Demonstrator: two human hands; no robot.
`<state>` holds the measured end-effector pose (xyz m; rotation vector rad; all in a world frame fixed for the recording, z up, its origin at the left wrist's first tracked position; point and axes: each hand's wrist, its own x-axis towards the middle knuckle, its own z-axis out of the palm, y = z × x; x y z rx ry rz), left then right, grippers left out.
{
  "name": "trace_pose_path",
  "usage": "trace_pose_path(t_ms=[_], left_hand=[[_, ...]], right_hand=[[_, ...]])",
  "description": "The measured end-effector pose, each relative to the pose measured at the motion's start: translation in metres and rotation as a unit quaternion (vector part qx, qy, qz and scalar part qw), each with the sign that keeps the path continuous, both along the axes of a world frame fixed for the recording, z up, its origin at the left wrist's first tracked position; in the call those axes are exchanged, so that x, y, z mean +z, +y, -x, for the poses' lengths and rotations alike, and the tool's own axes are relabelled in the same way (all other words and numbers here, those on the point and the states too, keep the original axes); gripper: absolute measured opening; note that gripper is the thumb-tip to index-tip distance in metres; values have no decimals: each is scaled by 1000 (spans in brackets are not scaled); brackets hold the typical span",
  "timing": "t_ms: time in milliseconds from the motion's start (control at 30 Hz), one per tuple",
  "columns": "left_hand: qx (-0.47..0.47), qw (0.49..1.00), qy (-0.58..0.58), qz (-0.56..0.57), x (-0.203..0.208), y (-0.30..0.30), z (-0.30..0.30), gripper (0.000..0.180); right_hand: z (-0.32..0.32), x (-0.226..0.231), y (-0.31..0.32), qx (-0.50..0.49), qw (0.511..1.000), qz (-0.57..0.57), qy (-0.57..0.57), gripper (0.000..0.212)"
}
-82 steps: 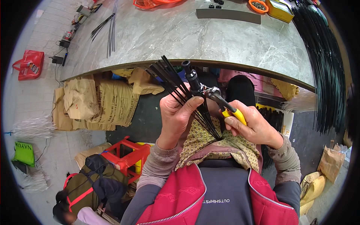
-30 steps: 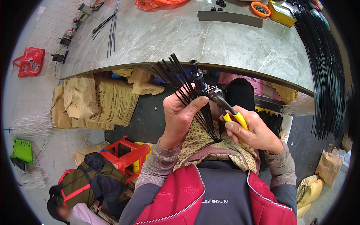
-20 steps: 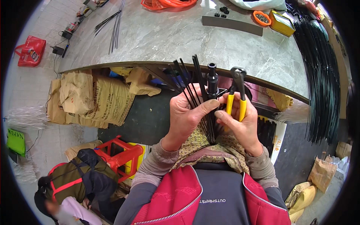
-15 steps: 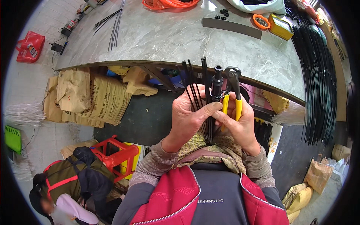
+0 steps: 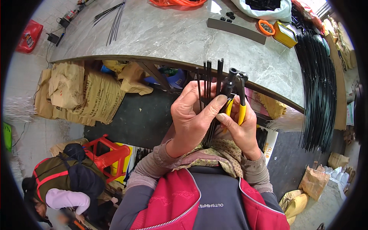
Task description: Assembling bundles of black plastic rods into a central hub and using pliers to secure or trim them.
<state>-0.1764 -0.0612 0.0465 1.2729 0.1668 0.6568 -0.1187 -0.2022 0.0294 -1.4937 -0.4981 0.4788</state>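
Note:
My left hand [image 5: 191, 115] is closed around several thin black rods [image 5: 208, 73] whose tips stick up past the fingers. A black tubular fitting [image 5: 229, 82] stands beside them, its lower end pinched near my left thumb. My right hand [image 5: 245, 130] grips a pair of yellow-handled pincers [image 5: 242, 109], their dark jaws up beside the fitting's top. Both thumbs nearly meet below the fitting. Whether the jaws touch it I cannot make out. The rods' lower ends run down to the patterned apron [image 5: 230, 147] on my lap.
Ahead is a grey marble-look table [image 5: 161, 34] with a dark strip [image 5: 235, 30], an orange bowl [image 5: 266, 27] and a yellow box [image 5: 285, 34]. Long black rods [image 5: 318, 96] hang over its right end. Paper sacks [image 5: 96, 96] and a red stool [image 5: 115, 153] stand left, near a bent-over person [image 5: 69, 180].
The fitting has tilted and its top now sits close against the pincer jaws. The rods in my left hand stand more upright. The whole view has shifted slightly.

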Motion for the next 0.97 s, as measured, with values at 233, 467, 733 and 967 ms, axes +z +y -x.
trace_pose_path(t_ms=[233,467,733,967], left_hand=[[-28,999,-13,20,-3,6,5,10],[-75,993,-3,92,-7,13,14,11],[-79,988,76,113,6,23,14,49],[-88,989,100,69,0,30,16,37]], right_hand=[[-3,0,-1,5,1000,11,8,36],[-4,1,3,28,999,12,32,36],[2,1,10,36,998,17,43,36],[7,-4,14,32,999,19,-5,42]])
